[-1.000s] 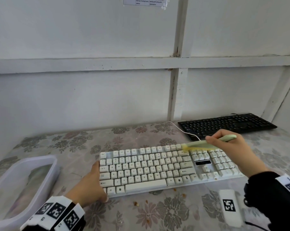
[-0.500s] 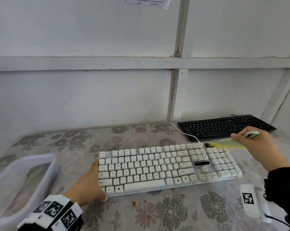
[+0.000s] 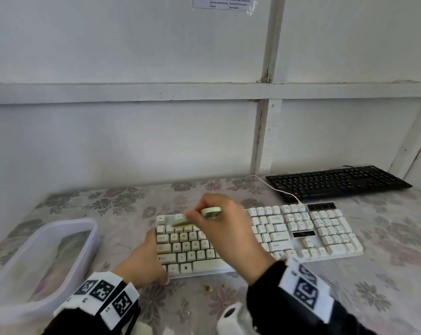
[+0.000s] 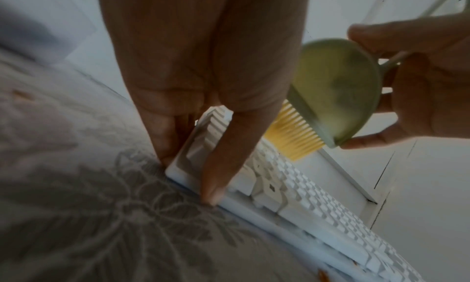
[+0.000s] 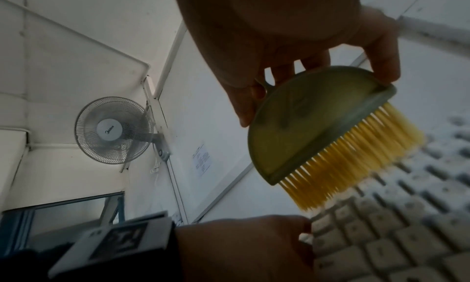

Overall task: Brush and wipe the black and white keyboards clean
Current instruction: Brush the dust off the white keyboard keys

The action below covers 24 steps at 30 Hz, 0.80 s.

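Note:
The white keyboard (image 3: 301, 238) lies in the middle of the flowered table, and the black keyboard (image 3: 337, 182) lies behind it at the right, against the wall. My right hand (image 3: 226, 228) grips a green brush (image 3: 192, 220) with yellow bristles. The bristles touch the top-left key rows, as the right wrist view shows with the brush (image 5: 318, 125) over the keys (image 5: 381, 236). My left hand (image 3: 144, 259) braces the keyboard's front-left corner, its straight fingers (image 4: 216, 175) pressing against the frame (image 4: 183, 171). The brush (image 4: 338, 89) hangs just above that corner.
A clear plastic container (image 3: 88, 240) stands at the table's left. A few crumbs (image 3: 208, 288) lie in front of the white keyboard. Its white cable (image 3: 277, 189) runs back past the black keyboard. The wall rises close behind, and a fan (image 5: 114, 130) hangs on it.
My right hand first carried the brush right to the number pad end, then swept it left to the top-left keys. The left hand stayed at the corner.

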### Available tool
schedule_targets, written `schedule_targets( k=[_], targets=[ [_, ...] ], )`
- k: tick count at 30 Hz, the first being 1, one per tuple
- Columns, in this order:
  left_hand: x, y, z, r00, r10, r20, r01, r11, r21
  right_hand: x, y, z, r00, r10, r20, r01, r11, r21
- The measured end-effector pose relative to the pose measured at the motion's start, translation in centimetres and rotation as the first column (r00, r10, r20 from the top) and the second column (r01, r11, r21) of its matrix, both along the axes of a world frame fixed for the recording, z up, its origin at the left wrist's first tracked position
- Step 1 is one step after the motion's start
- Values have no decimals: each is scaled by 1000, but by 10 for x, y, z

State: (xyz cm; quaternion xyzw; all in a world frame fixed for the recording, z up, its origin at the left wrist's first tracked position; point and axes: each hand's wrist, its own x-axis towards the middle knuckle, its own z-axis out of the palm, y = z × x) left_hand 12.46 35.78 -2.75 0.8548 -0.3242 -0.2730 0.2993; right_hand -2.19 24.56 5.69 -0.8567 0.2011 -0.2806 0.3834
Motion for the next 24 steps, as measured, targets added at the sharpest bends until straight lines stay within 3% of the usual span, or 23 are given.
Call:
schedule_targets(
  k=[5,10,14,19,24],
  targets=[
    [3,1,-1,1000,7,-15,-6,999,37,28,25,-13,997,-34,-65,34,999,-5],
    [1,1,2,1000,-2,2,2,1000,17,21,11,-14,984,-98,-146,99,995,-1],
    [-1,1,5,1000,-7,6,6,1000,5,14,6,-8,971,-171,-165,153,981,-118],
    [-2,1,5,1000,4,11,-4,1000,10,18,20,-11,995,-79,-64,85,991,99],
    [1,2,3,1000,-19,-10,20,1000,5,5,-2,-10,960,-238,-144,233,971,-53]
  ],
)
